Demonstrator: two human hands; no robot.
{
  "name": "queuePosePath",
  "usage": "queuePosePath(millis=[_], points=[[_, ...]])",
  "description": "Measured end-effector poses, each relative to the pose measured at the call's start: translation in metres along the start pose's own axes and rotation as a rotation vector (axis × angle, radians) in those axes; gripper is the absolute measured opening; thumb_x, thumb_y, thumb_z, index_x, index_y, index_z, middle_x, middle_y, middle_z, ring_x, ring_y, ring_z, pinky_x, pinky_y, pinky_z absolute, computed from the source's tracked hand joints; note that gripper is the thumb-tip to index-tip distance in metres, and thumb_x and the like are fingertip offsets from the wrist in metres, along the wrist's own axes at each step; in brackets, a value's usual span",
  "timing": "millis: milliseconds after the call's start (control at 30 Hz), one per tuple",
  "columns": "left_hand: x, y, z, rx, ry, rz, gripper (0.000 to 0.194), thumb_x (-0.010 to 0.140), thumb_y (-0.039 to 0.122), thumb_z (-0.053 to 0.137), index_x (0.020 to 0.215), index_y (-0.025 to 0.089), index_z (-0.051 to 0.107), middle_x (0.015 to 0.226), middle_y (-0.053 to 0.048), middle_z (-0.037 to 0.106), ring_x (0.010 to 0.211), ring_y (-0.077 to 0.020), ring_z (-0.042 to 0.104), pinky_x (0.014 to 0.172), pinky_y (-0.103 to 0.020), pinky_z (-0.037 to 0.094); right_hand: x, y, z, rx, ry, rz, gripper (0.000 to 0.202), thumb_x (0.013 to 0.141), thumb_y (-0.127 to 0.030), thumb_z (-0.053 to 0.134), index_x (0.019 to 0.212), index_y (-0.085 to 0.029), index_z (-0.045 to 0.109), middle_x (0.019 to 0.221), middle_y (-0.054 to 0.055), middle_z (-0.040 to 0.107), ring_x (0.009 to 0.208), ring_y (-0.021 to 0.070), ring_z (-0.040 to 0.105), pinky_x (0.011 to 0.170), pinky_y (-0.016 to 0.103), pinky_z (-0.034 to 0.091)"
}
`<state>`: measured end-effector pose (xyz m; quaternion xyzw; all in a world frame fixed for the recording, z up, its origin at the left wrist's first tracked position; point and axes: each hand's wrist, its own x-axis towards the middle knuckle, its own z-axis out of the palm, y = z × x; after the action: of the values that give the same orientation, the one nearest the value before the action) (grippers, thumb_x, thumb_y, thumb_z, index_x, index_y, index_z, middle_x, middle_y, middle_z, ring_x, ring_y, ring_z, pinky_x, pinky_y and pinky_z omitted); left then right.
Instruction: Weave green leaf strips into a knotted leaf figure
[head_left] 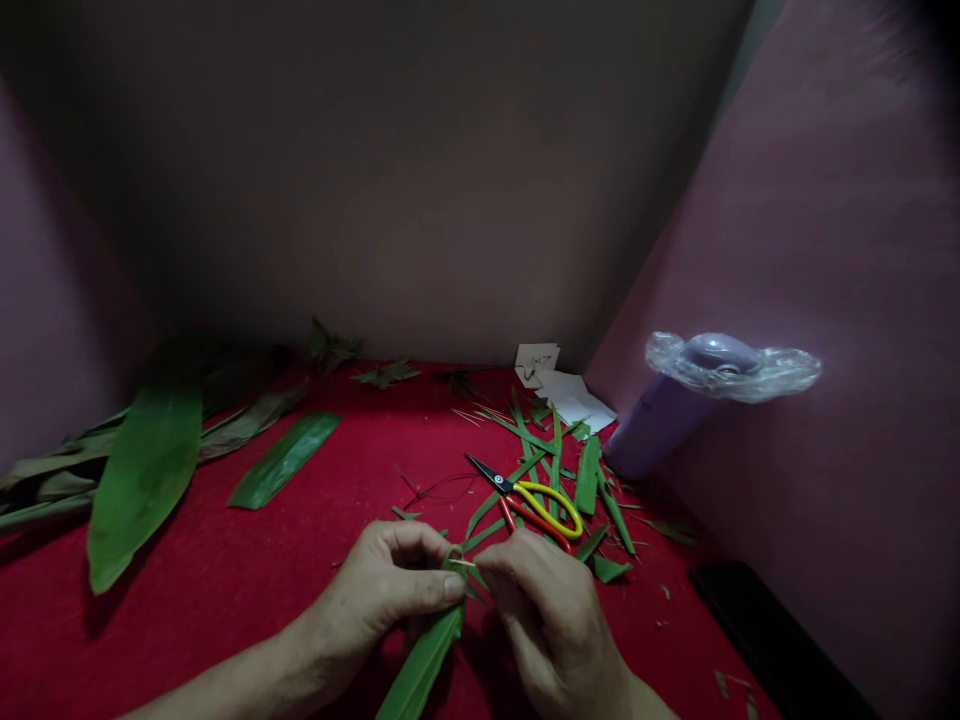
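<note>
My left hand point(390, 585) pinches a folded green leaf point(425, 668) between thumb and fingers, near its curled upper end. The leaf's long part slants down toward the bottom edge of the view. Close beside it, my right hand point(551, 610) is closed on a thin pale toothpick point(463, 562), whose tip lies against the leaf's folded end. Just beyond my right hand lie scissors point(501, 481) with black blades and one yellow and one red handle. My right fingertips are partly turned from view.
Cut leaf strips point(589, 475) lie around the scissors. A large leaf point(146, 470) and a cut leaf piece point(285, 462) rest on the red cloth point(360, 460) at left. White papers point(577, 400), a purple bottle point(667, 420) with plastic wrap and a black flat object point(772, 640) are at right.
</note>
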<state>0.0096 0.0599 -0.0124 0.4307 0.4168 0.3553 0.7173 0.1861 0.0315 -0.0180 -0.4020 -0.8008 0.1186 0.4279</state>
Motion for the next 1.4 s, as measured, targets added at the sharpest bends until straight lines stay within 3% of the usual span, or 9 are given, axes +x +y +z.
queuePosePath(millis=[300, 500, 633, 767, 900, 1167, 1400], points=[[-0.002, 0.001, 0.003, 0.004, 0.035, -0.022, 0.017, 0.055, 0.025, 0.08, 0.06, 0.016, 0.066, 0.039, 0.006, 0.055, 0.034, -0.0049, 0.041, 0.037, -0.017, 0.029, 0.0, 0.002, -0.001, -0.008, 0.029, -0.022, 0.02, 0.083, -0.006, 0.045, 0.091, -0.016, 0.06, 0.073, 0.006, 0.058, 0.065, 0.0181, 0.051, 0.058, 0.03, 0.038], [-0.001, 0.0, 0.001, -0.006, 0.043, -0.017, 0.017, 0.055, 0.026, 0.079, 0.059, 0.015, 0.066, 0.04, 0.005, 0.056, 0.034, -0.0057, 0.042, 0.036, -0.017, 0.028, 0.0, -0.001, -0.003, 0.02, 0.123, -0.038, 0.018, 0.084, -0.006, 0.042, 0.09, -0.018, 0.054, 0.07, 0.003, 0.058, 0.061, 0.0169, 0.053, 0.057, 0.028, 0.039], [-0.001, 0.001, 0.0, -0.058, 0.027, -0.034, 0.016, 0.057, 0.026, 0.078, 0.062, 0.016, 0.067, 0.043, 0.004, 0.058, 0.035, -0.0064, 0.043, 0.036, -0.018, 0.029, 0.0, -0.007, -0.003, 0.131, 0.128, 0.171, 0.013, 0.088, -0.015, 0.037, 0.091, -0.019, 0.05, 0.065, -0.001, 0.05, 0.055, 0.0142, 0.05, 0.053, 0.025, 0.038], [-0.001, 0.001, 0.0, -0.143, 0.019, -0.038, 0.014, 0.058, 0.022, 0.078, 0.063, 0.016, 0.066, 0.048, 0.003, 0.06, 0.038, -0.0065, 0.045, 0.041, -0.02, 0.032, -0.001, -0.01, -0.001, 0.402, 0.022, 0.465, 0.011, 0.088, -0.025, 0.042, 0.08, -0.02, 0.047, 0.057, -0.006, 0.036, 0.044, 0.0093, 0.032, 0.041, 0.022, 0.026], [-0.002, 0.0, -0.001, -0.161, 0.0, -0.041, 0.013, 0.06, 0.02, 0.078, 0.065, 0.017, 0.067, 0.048, 0.004, 0.06, 0.039, -0.0062, 0.044, 0.042, -0.019, 0.032, -0.002, -0.008, 0.001, 0.553, -0.042, 0.586, 0.008, 0.083, -0.021, 0.048, 0.079, -0.018, 0.053, 0.051, -0.009, 0.027, 0.042, 0.0071, 0.021, 0.038, 0.02, 0.016], [0.0, -0.005, -0.003, -0.13, -0.018, -0.029, 0.011, 0.064, 0.021, 0.076, 0.067, 0.016, 0.068, 0.047, 0.003, 0.059, 0.038, -0.0054, 0.043, 0.04, -0.018, 0.031, -0.005, -0.005, 0.004, 0.511, -0.126, 0.521, 0.008, 0.083, -0.022, 0.05, 0.08, -0.018, 0.056, 0.05, -0.01, 0.026, 0.04, 0.006, 0.019, 0.038, 0.02, 0.013], [-0.001, -0.006, -0.001, -0.087, -0.02, -0.045, 0.016, 0.062, 0.025, 0.077, 0.067, 0.014, 0.067, 0.044, 0.003, 0.057, 0.034, -0.0051, 0.041, 0.035, -0.017, 0.031, -0.005, -0.004, 0.003, 0.444, -0.04, 0.361, 0.006, 0.078, -0.017, 0.056, 0.083, -0.018, 0.058, 0.05, -0.01, 0.026, 0.042, 0.0075, 0.025, 0.041, 0.022, 0.018]])
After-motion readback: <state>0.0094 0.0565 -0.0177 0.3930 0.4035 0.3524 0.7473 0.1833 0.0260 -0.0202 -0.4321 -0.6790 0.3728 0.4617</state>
